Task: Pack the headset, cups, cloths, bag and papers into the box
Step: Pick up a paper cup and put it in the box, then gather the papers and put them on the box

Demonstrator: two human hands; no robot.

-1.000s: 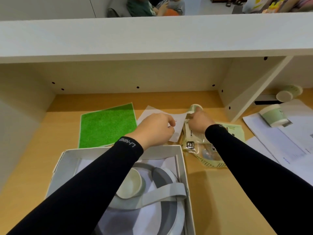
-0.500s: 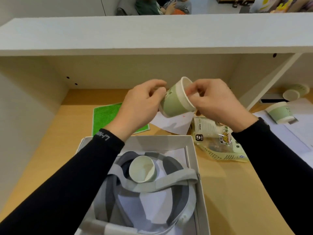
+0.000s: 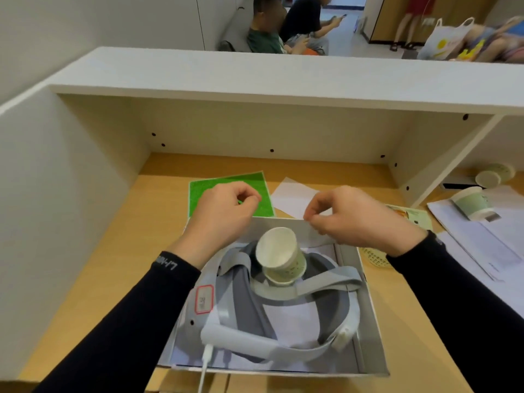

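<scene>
The open white box sits on the wooden desk in front of me. Inside lies the grey and white headset on white paper. A pale green paper cup rests tilted in a second cup inside the headset's band. My left hand and my right hand hover over the box's far edge, fingers loosely curled and holding nothing. The green cloth and a white paper lie behind the box. The snack bag is mostly hidden by my right wrist.
To the right, beyond a slanted white support, lie more papers, an upside-down cup and a cup on its side. A white shelf overhangs the desk. A white cable trails from the headset over the box's near edge.
The cup that both hands held above the desk now sits in the cup inside the box. Both hands have let go and hover above it.
</scene>
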